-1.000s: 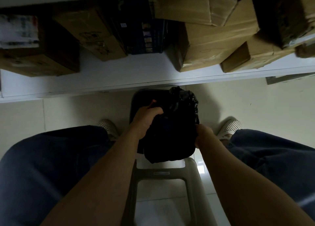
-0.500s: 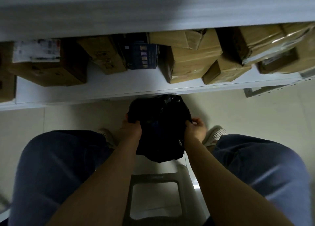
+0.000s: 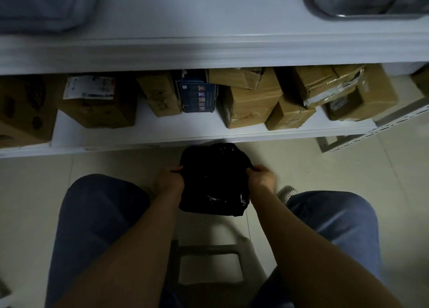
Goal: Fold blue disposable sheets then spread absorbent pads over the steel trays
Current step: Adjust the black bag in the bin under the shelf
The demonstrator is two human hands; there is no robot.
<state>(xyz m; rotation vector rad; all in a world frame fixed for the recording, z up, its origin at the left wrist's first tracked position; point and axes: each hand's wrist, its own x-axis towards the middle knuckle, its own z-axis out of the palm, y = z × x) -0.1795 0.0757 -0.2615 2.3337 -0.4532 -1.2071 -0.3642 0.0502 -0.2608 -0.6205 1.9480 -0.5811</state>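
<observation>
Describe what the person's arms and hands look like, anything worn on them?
Both forearms are bare as far as the frame shows: no sleeves, no gloves. The left hand and right hand show no watch, ring or bracelet that I can make out, though the lighting is dim. Blue trousers cover the legs.

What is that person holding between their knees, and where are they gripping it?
A black plastic bag, gripped by its two sides: left hand on its left edge, right hand on its right edge.

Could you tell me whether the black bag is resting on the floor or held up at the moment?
Held up: the left hand and right hand grip the black bag at its sides, above the stool.
</observation>
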